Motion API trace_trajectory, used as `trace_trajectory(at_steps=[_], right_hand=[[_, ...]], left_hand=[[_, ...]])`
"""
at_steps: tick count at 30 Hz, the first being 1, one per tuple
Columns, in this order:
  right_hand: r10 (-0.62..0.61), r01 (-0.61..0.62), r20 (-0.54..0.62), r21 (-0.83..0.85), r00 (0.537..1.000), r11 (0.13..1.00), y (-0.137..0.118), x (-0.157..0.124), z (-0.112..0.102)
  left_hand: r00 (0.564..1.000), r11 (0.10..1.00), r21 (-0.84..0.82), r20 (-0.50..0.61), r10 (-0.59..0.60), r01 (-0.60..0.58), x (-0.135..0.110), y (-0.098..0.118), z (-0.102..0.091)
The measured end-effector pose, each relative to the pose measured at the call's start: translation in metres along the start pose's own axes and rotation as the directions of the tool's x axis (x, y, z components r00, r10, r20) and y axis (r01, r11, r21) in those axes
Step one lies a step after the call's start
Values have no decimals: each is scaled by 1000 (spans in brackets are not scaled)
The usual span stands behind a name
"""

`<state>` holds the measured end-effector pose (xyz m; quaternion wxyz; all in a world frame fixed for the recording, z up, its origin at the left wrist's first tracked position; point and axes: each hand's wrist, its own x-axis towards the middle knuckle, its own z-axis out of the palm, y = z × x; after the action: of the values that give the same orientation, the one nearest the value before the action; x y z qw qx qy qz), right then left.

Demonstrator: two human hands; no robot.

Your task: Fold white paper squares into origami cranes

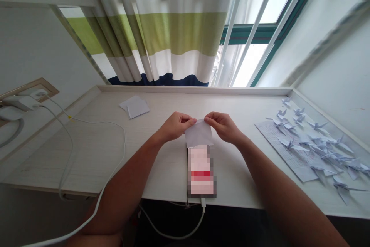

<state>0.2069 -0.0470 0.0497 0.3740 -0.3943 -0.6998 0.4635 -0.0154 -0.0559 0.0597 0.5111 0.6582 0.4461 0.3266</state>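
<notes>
Between my two hands is a small white sheet of paper point(199, 134), held up by its far edge. My left hand point(179, 124) pinches the top left corner between thumb and finger. At the top right corner, my right hand point(222, 125) pinches the sheet the same way. A narrow fold seems to run along the far edge. The paper's near edge overlaps the top of a phone point(201, 172) that lies on the desk, its screen blurred out.
Folded paper cranes point(291, 145) crowd the right side, several on a printed sheet point(268, 135). Loose paper squares point(138, 107) lie at the back left. A white cable point(125, 139) crosses the desk's left; another plugs into the phone. A raised rim point(187, 90) borders the desk point(162, 177).
</notes>
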Motion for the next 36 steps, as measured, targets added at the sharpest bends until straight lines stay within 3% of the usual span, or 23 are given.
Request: trace_trajectory(at_steps=[7, 12, 18, 26, 36], right_hand=[[20, -19, -10, 91, 1000, 996, 0, 2, 1], [48, -49, 17, 62, 999, 997, 0, 0, 1], [36, -37, 27, 36, 999, 999, 1, 0, -4], [22, -21, 32, -14, 999, 1000, 0, 0, -5], [10, -9, 44, -41, 999, 999, -2, -2, 5]], left_hand=[[999, 998, 61, 40, 14, -16, 0, 2, -2], [994, 994, 107, 112, 7, -19, -2, 5, -4], [998, 989, 146, 66, 6, -16, -2, 3, -10], [994, 974, 219, 103, 36, -58, -2, 4, -15], [995, 971, 224, 80, 65, -81, -2, 6, -4]])
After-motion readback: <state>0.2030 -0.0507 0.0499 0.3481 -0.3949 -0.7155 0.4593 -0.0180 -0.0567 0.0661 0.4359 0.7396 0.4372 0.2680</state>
